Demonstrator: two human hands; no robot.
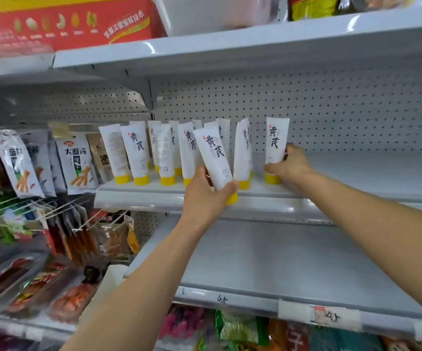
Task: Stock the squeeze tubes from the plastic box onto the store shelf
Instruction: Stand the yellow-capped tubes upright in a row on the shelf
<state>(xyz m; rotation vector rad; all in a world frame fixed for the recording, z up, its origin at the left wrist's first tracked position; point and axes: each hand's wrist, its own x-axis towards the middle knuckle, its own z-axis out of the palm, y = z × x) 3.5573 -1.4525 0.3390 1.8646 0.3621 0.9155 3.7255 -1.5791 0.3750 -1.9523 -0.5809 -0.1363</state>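
Fingers of the left hand grip a tilted tube; the right hand grips an upright tube. Best stand the tilted one cap-down between them.

White yellow-capped tubes upright on shelf

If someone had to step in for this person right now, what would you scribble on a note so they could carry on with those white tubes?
Left hand: grips a tilted tube at the front edge of the shelf, not yet set down.
Right hand: holds the rightmost tube, which stands upright on its yellow cap on the shelf.
Done: roughly ten other tubes stand cap-down to the left.
Left: stand the tilted tube up, then let go of both. The plastic box is out of view, so I cannot tell how many are still to stock.
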